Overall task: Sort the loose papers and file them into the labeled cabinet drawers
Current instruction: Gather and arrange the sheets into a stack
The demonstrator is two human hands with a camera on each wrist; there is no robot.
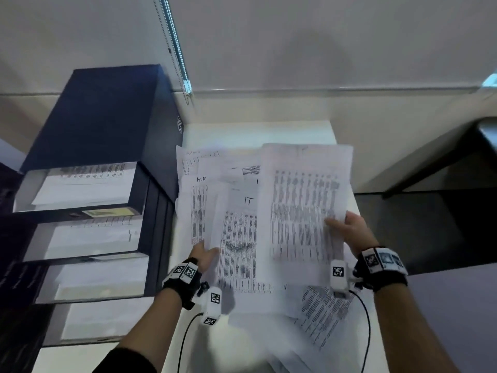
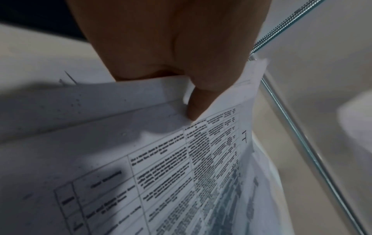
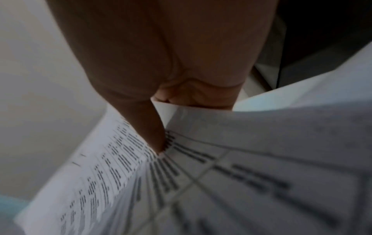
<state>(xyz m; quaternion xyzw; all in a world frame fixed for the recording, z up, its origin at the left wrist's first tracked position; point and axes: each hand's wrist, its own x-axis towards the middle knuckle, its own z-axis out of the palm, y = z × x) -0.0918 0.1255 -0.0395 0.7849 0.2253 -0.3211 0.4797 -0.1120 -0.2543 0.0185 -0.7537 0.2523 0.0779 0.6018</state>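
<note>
Several printed sheets lie fanned over a white table (image 1: 295,133). One at the left is headed H.R (image 1: 200,208), another at the back Admin (image 1: 193,153). My left hand (image 1: 205,255) pinches the lower left edge of the sheet marked IT (image 1: 239,238), thumb on top (image 2: 198,105). My right hand (image 1: 349,228) pinches the right edge of a table-printed sheet (image 1: 304,208) lifted above the pile; in the right wrist view the thumb (image 3: 153,132) presses on that sheet (image 3: 241,167). A dark cabinet (image 1: 107,125) stands at the left with several drawers (image 1: 80,189) pulled out, papers inside.
More sheets (image 1: 322,313) spill toward the table's near edge. A wall with a window-blind cord (image 1: 174,49) rises behind the table. A dark desk (image 1: 457,146) stands at the right, dark floor below it. Cables run from both wrist cameras.
</note>
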